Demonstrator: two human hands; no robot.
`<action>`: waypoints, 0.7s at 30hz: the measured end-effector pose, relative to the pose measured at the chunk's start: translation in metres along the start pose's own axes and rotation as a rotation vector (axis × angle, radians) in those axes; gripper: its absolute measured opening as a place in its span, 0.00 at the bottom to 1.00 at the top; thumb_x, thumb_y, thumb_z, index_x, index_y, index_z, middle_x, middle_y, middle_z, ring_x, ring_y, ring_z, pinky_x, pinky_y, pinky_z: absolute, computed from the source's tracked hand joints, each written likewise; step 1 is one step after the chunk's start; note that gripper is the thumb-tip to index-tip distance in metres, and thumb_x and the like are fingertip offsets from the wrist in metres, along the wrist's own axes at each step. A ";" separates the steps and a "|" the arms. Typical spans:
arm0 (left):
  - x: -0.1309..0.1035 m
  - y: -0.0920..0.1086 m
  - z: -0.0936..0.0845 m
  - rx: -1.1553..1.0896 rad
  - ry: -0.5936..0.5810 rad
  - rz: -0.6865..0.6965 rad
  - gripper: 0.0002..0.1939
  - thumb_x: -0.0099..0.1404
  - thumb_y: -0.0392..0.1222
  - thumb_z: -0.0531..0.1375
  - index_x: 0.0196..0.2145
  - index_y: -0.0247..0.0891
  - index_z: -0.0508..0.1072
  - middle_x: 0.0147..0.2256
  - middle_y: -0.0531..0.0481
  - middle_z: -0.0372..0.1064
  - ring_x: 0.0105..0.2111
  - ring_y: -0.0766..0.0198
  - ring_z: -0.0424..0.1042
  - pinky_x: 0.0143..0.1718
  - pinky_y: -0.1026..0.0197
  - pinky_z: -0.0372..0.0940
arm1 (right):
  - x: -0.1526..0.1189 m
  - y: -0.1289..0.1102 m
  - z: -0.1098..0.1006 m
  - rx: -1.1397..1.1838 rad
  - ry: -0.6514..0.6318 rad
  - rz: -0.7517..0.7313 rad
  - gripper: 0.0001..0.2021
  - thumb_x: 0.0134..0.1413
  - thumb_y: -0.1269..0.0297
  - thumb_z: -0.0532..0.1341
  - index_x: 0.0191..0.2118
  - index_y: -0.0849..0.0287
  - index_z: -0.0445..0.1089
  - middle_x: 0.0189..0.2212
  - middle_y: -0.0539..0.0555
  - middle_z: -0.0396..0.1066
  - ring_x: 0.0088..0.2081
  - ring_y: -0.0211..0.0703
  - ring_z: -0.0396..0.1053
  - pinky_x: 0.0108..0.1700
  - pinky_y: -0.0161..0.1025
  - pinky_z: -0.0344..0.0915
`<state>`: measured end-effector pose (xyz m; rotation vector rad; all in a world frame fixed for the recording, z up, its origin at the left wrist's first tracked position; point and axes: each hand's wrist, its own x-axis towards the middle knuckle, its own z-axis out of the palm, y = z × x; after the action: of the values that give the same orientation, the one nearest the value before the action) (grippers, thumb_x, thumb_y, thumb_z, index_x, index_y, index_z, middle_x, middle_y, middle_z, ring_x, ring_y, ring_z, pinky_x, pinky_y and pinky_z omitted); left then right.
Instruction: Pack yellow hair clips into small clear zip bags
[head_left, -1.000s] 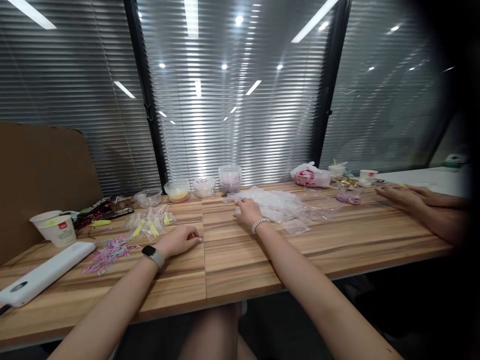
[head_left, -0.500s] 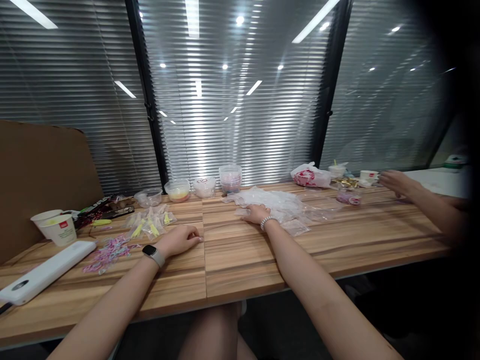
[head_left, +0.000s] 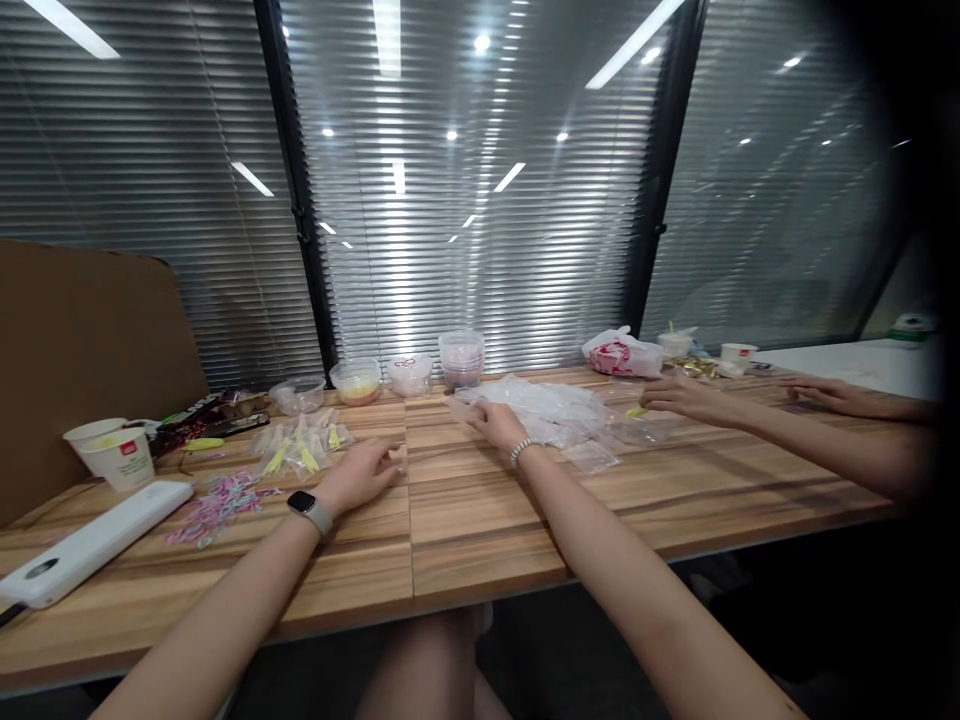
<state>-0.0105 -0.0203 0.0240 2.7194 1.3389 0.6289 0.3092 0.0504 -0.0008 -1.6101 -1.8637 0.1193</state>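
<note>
My left hand [head_left: 367, 474], with a watch at the wrist, rests on the table, fingers loosely curled and apart, holding nothing. Just left of it lie small clear bags with yellow pieces [head_left: 304, 448] in them. My right hand [head_left: 497, 425], wearing a beaded bracelet, is at the left edge of a pile of clear plastic bags [head_left: 562, 405]. Its fingers are pinched together on a plastic bag [head_left: 463, 408] there; the fingertips are partly hidden by the hand itself.
Pink and blue small strips [head_left: 217, 508] lie near a white power strip-like device [head_left: 97, 545] and paper cups [head_left: 126, 460]. Clear tubs [head_left: 356, 382] line the window side. At right, a co-worker's hand [head_left: 679, 396] is over the table near a small yellow piece [head_left: 636, 411].
My right hand has shifted slightly left, to the edge of the bag pile. The co-worker's hand has reached left toward the pile, where a yellow piece now shows. My left hand stays nearly still.
</note>
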 end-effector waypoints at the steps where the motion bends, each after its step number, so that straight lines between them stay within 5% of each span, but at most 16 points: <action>1: 0.001 0.000 0.003 0.028 0.090 0.014 0.24 0.67 0.50 0.56 0.58 0.40 0.66 0.51 0.43 0.69 0.51 0.53 0.68 0.52 0.53 0.62 | -0.002 -0.011 0.003 0.035 0.011 -0.028 0.21 0.59 0.57 0.63 0.56 0.58 0.69 0.41 0.56 0.74 0.43 0.43 0.69 0.47 0.36 0.60; 5: 0.004 0.006 0.014 0.191 0.331 0.074 0.35 0.64 0.50 0.61 0.65 0.38 0.56 0.60 0.39 0.59 0.60 0.48 0.57 0.62 0.45 0.53 | -0.017 -0.059 0.022 0.316 -0.036 -0.107 0.30 0.57 0.54 0.64 0.62 0.56 0.62 0.36 0.52 0.73 0.36 0.39 0.70 0.41 0.35 0.64; 10: 0.005 0.020 0.019 0.294 0.364 0.113 0.41 0.60 0.50 0.64 0.66 0.37 0.54 0.65 0.38 0.51 0.65 0.46 0.50 0.65 0.42 0.44 | -0.042 -0.101 0.038 0.551 -0.162 -0.225 0.35 0.51 0.57 0.67 0.64 0.56 0.59 0.29 0.49 0.71 0.31 0.38 0.68 0.33 0.35 0.63; 21: 0.003 0.023 0.020 0.309 0.325 0.209 0.37 0.59 0.49 0.65 0.63 0.37 0.59 0.62 0.41 0.59 0.64 0.47 0.51 0.65 0.43 0.41 | -0.047 -0.108 0.036 0.572 -0.190 -0.226 0.33 0.51 0.61 0.66 0.63 0.59 0.59 0.25 0.47 0.69 0.27 0.37 0.67 0.30 0.34 0.60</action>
<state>0.0158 -0.0294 0.0117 3.1434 1.3158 0.9949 0.1996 -0.0052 0.0024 -1.0193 -1.9073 0.6604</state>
